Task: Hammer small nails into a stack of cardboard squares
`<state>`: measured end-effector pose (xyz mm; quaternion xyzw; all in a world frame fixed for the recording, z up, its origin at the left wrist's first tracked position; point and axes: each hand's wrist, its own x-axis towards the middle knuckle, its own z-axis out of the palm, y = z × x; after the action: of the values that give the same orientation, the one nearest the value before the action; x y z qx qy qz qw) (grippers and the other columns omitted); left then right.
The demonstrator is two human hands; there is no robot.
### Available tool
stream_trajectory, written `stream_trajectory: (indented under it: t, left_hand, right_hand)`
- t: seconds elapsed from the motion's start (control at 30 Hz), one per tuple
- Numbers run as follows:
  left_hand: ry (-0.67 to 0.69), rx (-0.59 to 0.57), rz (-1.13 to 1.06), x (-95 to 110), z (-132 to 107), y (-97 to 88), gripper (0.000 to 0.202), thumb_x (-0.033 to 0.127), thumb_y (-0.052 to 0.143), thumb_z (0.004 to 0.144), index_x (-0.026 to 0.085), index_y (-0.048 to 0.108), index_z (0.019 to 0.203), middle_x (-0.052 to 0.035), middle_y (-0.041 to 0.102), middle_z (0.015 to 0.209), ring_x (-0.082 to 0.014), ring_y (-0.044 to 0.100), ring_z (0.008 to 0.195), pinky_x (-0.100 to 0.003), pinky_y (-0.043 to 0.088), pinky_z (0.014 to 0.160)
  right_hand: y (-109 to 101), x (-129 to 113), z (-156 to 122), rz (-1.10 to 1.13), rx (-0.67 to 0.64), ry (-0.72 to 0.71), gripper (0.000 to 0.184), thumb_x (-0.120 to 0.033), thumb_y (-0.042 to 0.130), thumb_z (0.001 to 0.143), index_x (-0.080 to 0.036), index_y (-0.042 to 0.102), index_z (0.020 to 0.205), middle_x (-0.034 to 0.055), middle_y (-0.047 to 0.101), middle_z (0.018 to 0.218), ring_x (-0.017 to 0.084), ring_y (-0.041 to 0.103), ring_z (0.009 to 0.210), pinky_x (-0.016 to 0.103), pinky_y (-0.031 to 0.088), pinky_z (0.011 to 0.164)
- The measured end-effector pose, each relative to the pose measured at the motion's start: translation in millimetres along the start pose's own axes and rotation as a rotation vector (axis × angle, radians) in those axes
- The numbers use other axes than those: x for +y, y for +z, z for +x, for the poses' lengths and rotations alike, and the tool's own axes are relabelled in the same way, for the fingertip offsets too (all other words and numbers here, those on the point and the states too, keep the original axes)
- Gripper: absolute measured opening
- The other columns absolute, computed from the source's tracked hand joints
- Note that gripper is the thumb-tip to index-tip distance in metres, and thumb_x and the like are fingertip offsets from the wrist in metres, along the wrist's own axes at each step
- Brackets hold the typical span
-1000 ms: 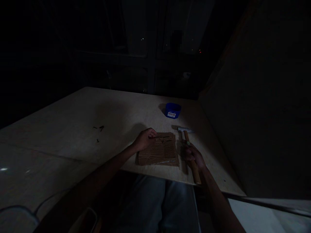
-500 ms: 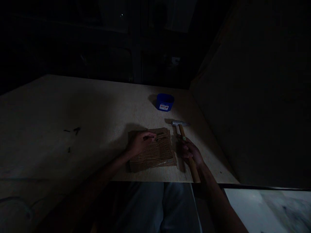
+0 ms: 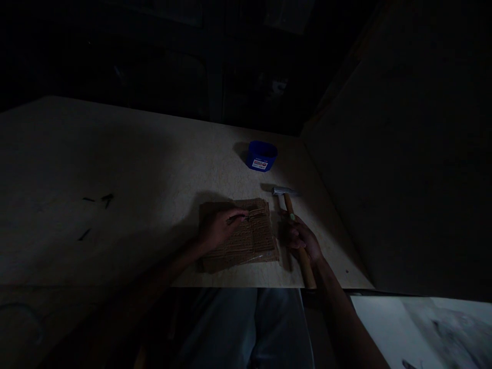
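Wooden hammer partly under right hand; dark bit in left hand indistinct

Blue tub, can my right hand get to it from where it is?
Probably yes: only bare table lies between the right hand and the blue tub, but that hand is gripping the hammer.

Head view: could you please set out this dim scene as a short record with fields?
Left hand: pinches a thin dark nail against the brown corrugated cardboard pad
Right hand: grips the wooden-handled hammer with grey metal head, right of the pad
Behind: round blue plastic tub with a label
Far left: loose dark nails on the pale table
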<state>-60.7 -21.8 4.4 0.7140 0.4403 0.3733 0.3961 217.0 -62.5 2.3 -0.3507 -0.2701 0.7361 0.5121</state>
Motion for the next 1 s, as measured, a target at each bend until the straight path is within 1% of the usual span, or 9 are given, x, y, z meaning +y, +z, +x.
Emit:
stream_trajectory:
  t: [0.13,0.27,0.43,0.57,0.63,0.7,0.8,0.9,1.0]
  left_hand:
    - [-0.008,0.0,-0.023,-3,1,3.0,0.021,0.029,0.062,0.091,0.026,0.074,0.109,-0.0005,0.077,0.108,-0.019,0.072,0.101,-0.033,0.056,0.094]
    - [-0.018,-0.003,-0.018,-10,1,7.4,0.021,0.029,0.062,0.091,0.027,0.074,0.108,-0.0004,0.077,0.108,-0.0196,0.072,0.102,-0.034,0.055,0.094]
    - [-0.039,-0.008,-0.027,-11,0,8.4,0.021,0.027,0.062,0.091,0.027,0.074,0.108,-0.0003,0.078,0.108,-0.0192,0.072,0.101,-0.033,0.056,0.093]
    - [-0.032,-0.018,-0.026,-7,-1,6.4,0.019,0.028,0.063,0.092,0.027,0.075,0.106,0.0003,0.078,0.109,-0.019,0.072,0.103,-0.032,0.055,0.094]
    - [-0.039,-0.014,-0.038,-5,-1,6.0,0.018,0.027,0.063,0.092,0.026,0.075,0.105,-0.0005,0.078,0.108,-0.0189,0.072,0.102,-0.032,0.056,0.093]
    - [-0.055,-0.012,-0.067,-4,1,6.2,0.017,0.026,0.064,0.09,0.023,0.075,0.104,-0.0018,0.078,0.106,-0.0189,0.073,0.1,-0.032,0.056,0.092]
    - [-0.075,-0.005,-0.116,-4,3,6.6,0.02,0.024,0.067,0.088,0.021,0.074,0.107,-0.0031,0.078,0.106,-0.0193,0.073,0.099,-0.033,0.057,0.092]
    - [-0.071,-0.009,-0.116,-4,2,6.4,0.019,0.026,0.066,0.089,0.022,0.075,0.105,-0.0029,0.079,0.106,-0.0202,0.073,0.1,-0.033,0.057,0.092]
    - [-0.063,-0.031,-0.089,-3,1,5.6,0.018,0.027,0.063,0.091,0.024,0.076,0.103,-0.0022,0.078,0.108,-0.0203,0.073,0.102,-0.033,0.056,0.093]
  right_hand:
    - [5,1,-7,-0.061,0.143,-0.058,0.03,-0.023,0.072,0.081,-0.022,0.061,0.109,-0.0129,0.045,0.057,0.0,0.019,0.034,0.01,0.032,0.032]
    - [19,3,-15,-0.072,0.157,-0.095,0.035,-0.024,0.071,0.082,-0.024,0.062,0.116,-0.0137,0.044,0.054,0.001,0.018,0.033,0.012,0.034,0.032]
    - [56,6,-33,0.01,0.184,-0.203,0.036,-0.024,0.067,0.087,-0.027,0.061,0.122,-0.0139,0.039,0.056,0.001,0.014,0.033,0.011,0.034,0.032]
    - [90,6,-52,-0.003,0.22,-0.276,0.034,-0.025,0.064,0.09,-0.029,0.06,0.123,-0.0136,0.039,0.058,0.001,0.016,0.033,0.015,0.046,0.041]
    - [104,7,-54,-0.048,0.212,-0.295,0.034,-0.026,0.064,0.09,-0.028,0.06,0.123,-0.0137,0.039,0.057,0.001,0.017,0.033,0.018,0.048,0.044]
    - [114,10,-50,-0.114,0.228,-0.305,0.033,-0.028,0.065,0.09,-0.026,0.06,0.122,-0.0137,0.038,0.056,0.001,0.02,0.033,0.017,0.044,0.042]
    - [121,20,-35,-0.186,0.288,-0.317,0.034,-0.031,0.067,0.087,-0.023,0.059,0.12,-0.0139,0.037,0.053,0.002,0.025,0.033,0.015,0.033,0.036]
    - [118,32,-21,-0.187,0.334,-0.315,0.036,-0.034,0.069,0.083,-0.022,0.058,0.116,-0.0121,0.045,0.053,0.003,0.03,0.035,0.015,0.022,0.033]
    - [110,42,-15,-0.179,0.364,-0.322,0.032,-0.035,0.069,0.082,-0.023,0.057,0.11,-0.012,0.045,0.052,0.004,0.033,0.035,0.015,0.021,0.033]
